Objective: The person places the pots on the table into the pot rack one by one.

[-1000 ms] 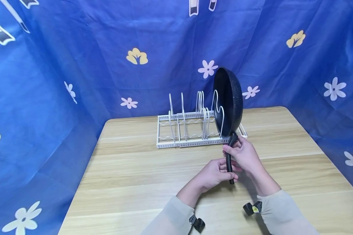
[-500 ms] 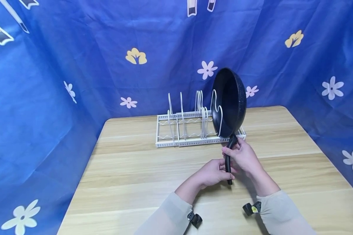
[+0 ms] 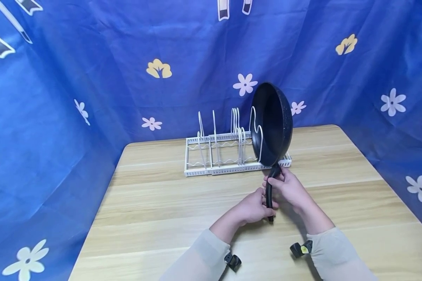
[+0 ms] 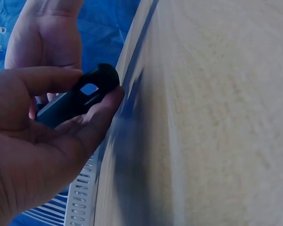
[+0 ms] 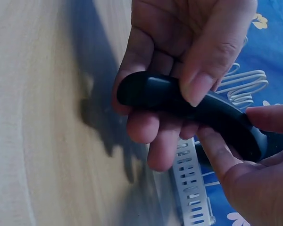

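A black frying pan (image 3: 272, 125) stands on its edge at the right end of a white wire rack (image 3: 228, 169), tilted so that part of its inside shows. Its handle (image 5: 217, 112) points toward the person. My left hand (image 3: 254, 207) grips the handle near its far tip, thumb on one side and fingers on the other. Closer to the pan, my right hand (image 3: 289, 187) pinches the same handle between thumb and fingers. In the left wrist view the handle's end (image 4: 101, 80) shows a hanging hole.
The rack's upright wire dividers (image 3: 237, 121) rise left of the pan. A light wooden table (image 3: 154, 218) bears the rack. Blue patterned cloth (image 3: 196, 58) hangs behind and at both sides. A small black camera (image 3: 296, 249) sits at the right wrist.
The pan has turned a little, showing more of its inside than a second ago. Both hands have stayed on the handle, whose tip has swung slightly left.
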Tool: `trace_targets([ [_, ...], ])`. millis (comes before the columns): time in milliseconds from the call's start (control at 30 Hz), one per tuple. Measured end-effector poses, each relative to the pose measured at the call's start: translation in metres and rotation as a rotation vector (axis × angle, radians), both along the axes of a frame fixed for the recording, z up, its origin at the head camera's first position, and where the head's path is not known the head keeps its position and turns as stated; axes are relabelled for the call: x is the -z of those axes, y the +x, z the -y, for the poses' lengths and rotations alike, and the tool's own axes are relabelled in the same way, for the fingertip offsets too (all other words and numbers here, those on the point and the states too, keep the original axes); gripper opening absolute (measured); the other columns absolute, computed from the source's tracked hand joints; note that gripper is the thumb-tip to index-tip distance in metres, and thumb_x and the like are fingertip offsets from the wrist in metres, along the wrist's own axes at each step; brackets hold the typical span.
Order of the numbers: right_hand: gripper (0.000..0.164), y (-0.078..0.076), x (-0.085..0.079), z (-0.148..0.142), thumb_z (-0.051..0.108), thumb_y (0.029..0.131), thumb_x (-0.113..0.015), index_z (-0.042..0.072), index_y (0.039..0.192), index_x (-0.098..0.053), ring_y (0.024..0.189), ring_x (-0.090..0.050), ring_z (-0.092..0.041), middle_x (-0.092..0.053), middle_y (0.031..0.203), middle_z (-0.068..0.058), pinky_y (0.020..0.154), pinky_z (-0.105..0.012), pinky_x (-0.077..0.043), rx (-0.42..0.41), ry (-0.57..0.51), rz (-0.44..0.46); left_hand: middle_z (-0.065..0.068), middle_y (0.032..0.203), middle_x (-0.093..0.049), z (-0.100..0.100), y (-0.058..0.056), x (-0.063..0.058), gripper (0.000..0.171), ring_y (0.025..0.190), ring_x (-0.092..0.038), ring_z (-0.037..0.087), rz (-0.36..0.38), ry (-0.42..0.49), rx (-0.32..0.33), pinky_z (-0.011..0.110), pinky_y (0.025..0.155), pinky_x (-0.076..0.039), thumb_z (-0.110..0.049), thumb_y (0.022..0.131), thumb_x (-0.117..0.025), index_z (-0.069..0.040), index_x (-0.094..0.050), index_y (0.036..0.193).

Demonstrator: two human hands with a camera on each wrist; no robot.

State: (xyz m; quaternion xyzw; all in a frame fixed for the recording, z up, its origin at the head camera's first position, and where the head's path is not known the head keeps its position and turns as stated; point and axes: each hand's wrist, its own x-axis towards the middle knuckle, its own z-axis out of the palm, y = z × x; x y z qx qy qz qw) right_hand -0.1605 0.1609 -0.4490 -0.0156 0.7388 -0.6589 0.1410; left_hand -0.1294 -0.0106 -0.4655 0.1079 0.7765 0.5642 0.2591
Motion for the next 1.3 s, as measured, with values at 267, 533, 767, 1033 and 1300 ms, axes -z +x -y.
trace_targets([
  [267,0.06,-0.004,0.009,0.003,0.005,0.11,-0.058,-0.009,0.16,-0.029,0.106,-0.077,-0.007,-0.072,0.134,-0.024,0.096,-0.018,-0.06,0.007,-0.063,0.006,-0.001,0.091,-0.078,0.004,-0.004,-0.004,0.031,0.081,-0.063,0.006,-0.116,-0.207,-0.061,0.021,0.081,-0.053,-0.003,0.084,-0.087,-0.005,-0.076,0.113],
  [533,0.056,-0.006,0.015,0.004,0.006,0.11,-0.059,-0.01,0.157,-0.033,0.104,-0.077,-0.005,-0.075,0.131,-0.019,0.095,-0.018,-0.061,0.027,-0.094,0.035,-0.001,0.091,-0.079,0.004,-0.004,-0.004,0.03,0.081,-0.063,0.005,-0.121,-0.228,-0.069,0.021,0.081,-0.054,-0.004,0.084,-0.088,-0.005,-0.077,0.112],
  [767,0.05,-0.009,0.016,0.004,0.006,0.109,-0.062,-0.012,0.15,-0.039,0.101,-0.077,-0.005,-0.079,0.12,-0.01,0.092,-0.018,-0.063,0.041,-0.094,0.032,-0.005,0.08,-0.071,0.003,-0.006,-0.004,0.016,0.073,-0.059,0.008,-0.147,-0.297,-0.049,0.021,0.071,-0.049,-0.008,0.087,-0.087,-0.009,-0.075,0.097],
  [1033,0.041,-0.01,0.009,0.004,0.018,0.107,-0.068,-0.006,0.139,-0.055,0.095,-0.071,-0.013,-0.076,0.11,-0.014,0.087,-0.025,-0.06,0.014,0.274,-0.103,-0.01,0.064,-0.063,0.002,-0.003,-0.002,0.027,0.064,-0.06,0.013,-0.472,-0.638,0.038,0.028,0.062,-0.047,-0.036,0.097,-0.08,-0.017,-0.064,0.087],
  [1300,0.052,-0.005,-0.02,-0.005,0.043,0.108,-0.063,-0.003,0.132,-0.061,0.104,-0.075,-0.04,-0.078,0.113,-0.019,0.092,-0.058,-0.059,-0.123,0.923,-0.33,-0.003,0.087,-0.073,0.012,0.01,-0.021,0.028,0.082,-0.063,0.021,-0.672,-0.82,0.092,0.031,0.074,-0.052,-0.043,0.106,-0.068,-0.015,-0.071,0.107],
])
